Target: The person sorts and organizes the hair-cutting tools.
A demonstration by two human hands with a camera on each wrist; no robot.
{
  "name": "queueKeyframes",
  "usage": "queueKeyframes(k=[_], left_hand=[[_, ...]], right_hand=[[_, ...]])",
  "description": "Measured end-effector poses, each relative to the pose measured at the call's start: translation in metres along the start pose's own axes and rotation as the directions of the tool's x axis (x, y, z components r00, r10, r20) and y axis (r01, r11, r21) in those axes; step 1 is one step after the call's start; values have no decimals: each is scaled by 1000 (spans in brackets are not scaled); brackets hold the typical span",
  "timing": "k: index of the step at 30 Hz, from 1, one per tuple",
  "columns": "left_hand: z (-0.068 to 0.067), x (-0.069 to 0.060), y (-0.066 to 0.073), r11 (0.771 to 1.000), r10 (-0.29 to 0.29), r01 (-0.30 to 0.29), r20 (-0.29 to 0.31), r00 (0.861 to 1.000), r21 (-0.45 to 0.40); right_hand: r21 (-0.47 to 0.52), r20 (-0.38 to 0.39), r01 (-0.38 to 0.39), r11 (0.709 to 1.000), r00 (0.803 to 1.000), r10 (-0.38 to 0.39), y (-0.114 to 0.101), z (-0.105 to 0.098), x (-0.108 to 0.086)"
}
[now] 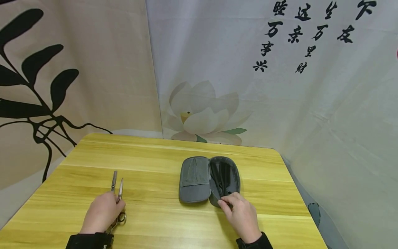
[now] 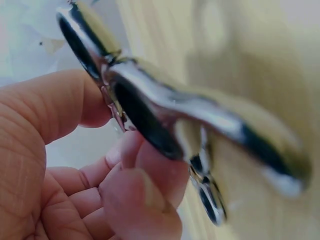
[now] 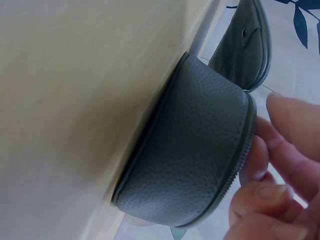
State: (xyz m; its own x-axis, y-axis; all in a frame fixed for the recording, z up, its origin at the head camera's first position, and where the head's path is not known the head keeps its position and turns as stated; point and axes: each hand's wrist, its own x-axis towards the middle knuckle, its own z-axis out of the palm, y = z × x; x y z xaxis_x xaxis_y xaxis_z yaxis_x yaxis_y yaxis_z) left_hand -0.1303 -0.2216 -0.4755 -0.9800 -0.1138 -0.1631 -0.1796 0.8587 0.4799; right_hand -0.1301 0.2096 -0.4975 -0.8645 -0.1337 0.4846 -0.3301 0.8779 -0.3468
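Left hand [image 1: 103, 211] pinches scissors [image 1: 120, 188]; right hand [image 1: 242, 213] at open grey case's [image 1: 194, 194] rim, cannot tell if gripping

The case [image 1: 195, 194] is grey, with a grained pattern outside. The things [image 1: 224, 174] inside the case are black. Left of the case, the scissors [image 1: 120, 189] are silver. Under the case, the surface [image 1: 155, 193] is yellow, with wood stripes. Behind the case, the cloth [image 1: 214, 48] is pale, bearing black writing [image 1: 275, 24] and a whitish flower [image 1: 205, 121] with green leaves [image 1: 235, 131].
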Motion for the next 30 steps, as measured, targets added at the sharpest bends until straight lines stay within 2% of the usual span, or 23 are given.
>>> queueKeyframes(k=[6, 8, 10, 12, 14, 17, 19, 24, 26, 28, 30], left_hand=[[-5, 2, 7, 993, 1, 1, 21, 1000, -121], [-6, 2, 10, 983, -2, 9, 38, 999, -183], [-7, 2, 13, 961, -12, 28, 60, 998, -274], [-7, 0, 16, 924, -1, 30, 74, 997, -381], [-9, -1, 20, 871, -1, 46, 92, 996, -490], [-10, -2, 23, 813, 21, 35, 90, 996, -582], [-10, -2, 24, 784, 22, 39, 90, 996, -620], [-4, -1, 30, 729, 37, 25, 76, 996, -684], [0, -1, 33, 693, 48, 15, 67, 997, -721], [3, -1, 36, 644, 65, -1, 53, 997, -765], [6, -1, 39, 578, 87, -15, 43, 995, -816]], right_hand=[[19, 6, -6, 1000, 1000, 6, 1, -1, 0], [27, 13, -15, 1000, 1000, 14, 1, 0, 0], [34, 20, -23, 999, 1000, 22, 1, 0, -1], [45, 32, -37, 998, 999, 35, 2, 0, -1], [50, 38, -45, 998, 998, 43, 3, 0, -1], [62, 41, -49, 997, 998, 47, 3, 0, 0], [67, 36, -46, 997, 998, 44, 3, -1, 0], [84, 14, -20, 996, 1000, 19, 1, -2, 0], [91, 8, -12, 996, 1000, 11, 1, -2, 0], [99, 8, -11, 995, 1000, 10, 1, -2, 0], [104, 8, -7, 995, 1000, 7, 1, -2, -1]])
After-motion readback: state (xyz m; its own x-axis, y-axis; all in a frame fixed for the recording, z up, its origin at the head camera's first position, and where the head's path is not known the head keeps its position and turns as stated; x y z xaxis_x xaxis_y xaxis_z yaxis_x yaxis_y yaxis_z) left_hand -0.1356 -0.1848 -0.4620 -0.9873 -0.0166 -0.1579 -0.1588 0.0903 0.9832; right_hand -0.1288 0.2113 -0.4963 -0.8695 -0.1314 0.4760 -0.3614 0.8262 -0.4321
